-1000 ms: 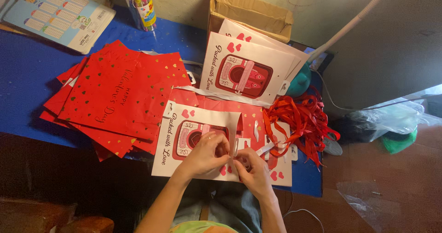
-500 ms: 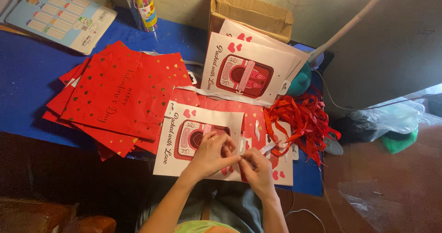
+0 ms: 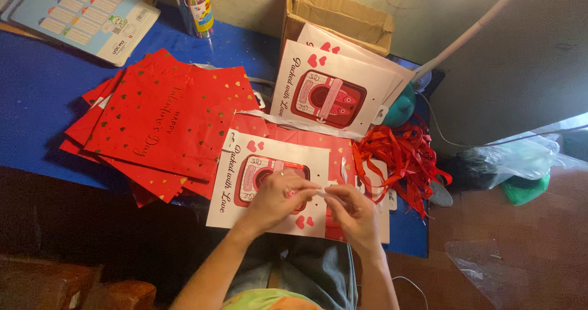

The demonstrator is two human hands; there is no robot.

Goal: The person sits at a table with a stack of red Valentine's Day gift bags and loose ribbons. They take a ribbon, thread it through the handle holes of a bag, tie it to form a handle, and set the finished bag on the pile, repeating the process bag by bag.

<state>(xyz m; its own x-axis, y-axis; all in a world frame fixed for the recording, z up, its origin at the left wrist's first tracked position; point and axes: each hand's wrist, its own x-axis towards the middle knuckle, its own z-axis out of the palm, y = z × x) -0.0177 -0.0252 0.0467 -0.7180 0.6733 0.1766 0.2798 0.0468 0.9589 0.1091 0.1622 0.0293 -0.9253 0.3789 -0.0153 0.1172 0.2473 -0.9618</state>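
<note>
Hands, left hand and right hand, pinch a thin white strip between them over the paper bag: light, floppy, best held near its ends.

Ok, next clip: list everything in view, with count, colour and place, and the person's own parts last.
White paper bag with red picture: one, on the table's near edge, under both hands.
White paper bags: a few stacked, top centre.
Red paper bags: a pile, gold heart specks, left of centre.
Red ribbons: a tangled bunch, right.
Cardboard box: one, brown, against the wall.
Chart sheet: one, light blue, top left.
Table: blue top.
Plastic bags: clear and green, on the floor, right.
Left hand: fingers pinched over the white bag.
Right hand: pinching a small white piece, too small to identify.
</note>
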